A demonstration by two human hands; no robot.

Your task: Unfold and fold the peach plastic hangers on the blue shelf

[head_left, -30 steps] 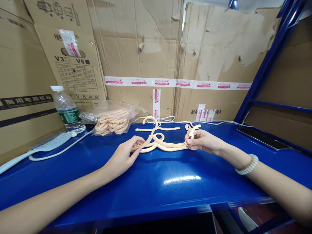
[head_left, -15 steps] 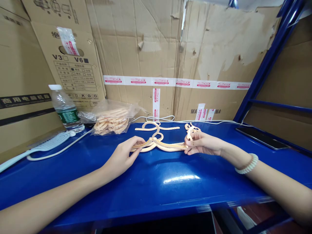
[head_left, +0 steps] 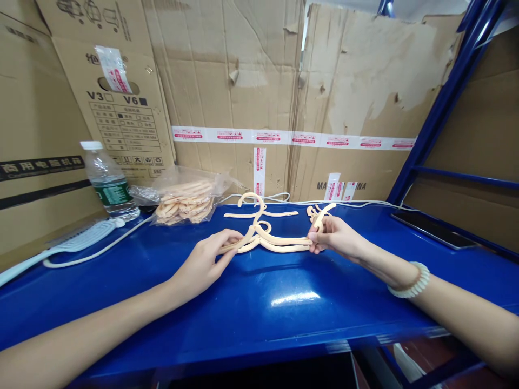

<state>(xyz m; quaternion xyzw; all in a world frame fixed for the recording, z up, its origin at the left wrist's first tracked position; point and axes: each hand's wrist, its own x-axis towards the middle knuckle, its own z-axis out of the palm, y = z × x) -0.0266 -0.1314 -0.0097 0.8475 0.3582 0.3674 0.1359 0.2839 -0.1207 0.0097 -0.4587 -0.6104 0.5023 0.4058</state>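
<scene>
A pale wooden-coloured clothes hanger (head_left: 279,236) is held over the blue tabletop, its hook upright in the middle. My left hand (head_left: 211,256) is closed round its left arm, thumb below and fingers above. At the other end, my right hand (head_left: 334,237) pinches the right tip. A short pale curved piece (head_left: 325,213) sticks up from my right fingers; its lower end is hidden. Beneath the held hanger a second hanger (head_left: 281,249) lies on the table, partly covered. Farther back rests another hanger (head_left: 279,214).
Small pale parts (head_left: 312,212) lie behind my right hand. A clear bag of hanger pieces (head_left: 186,200), a water bottle (head_left: 111,183) and a pale blue brush-like item (head_left: 91,235) stand left. A dark phone-like slab (head_left: 438,229) lies right. Cardboard (head_left: 235,102) walls the back.
The held hanger has turned so its hook stands more upright. The pale curved piece in my right hand has swung up and to the right. My left hand has hardly moved.
</scene>
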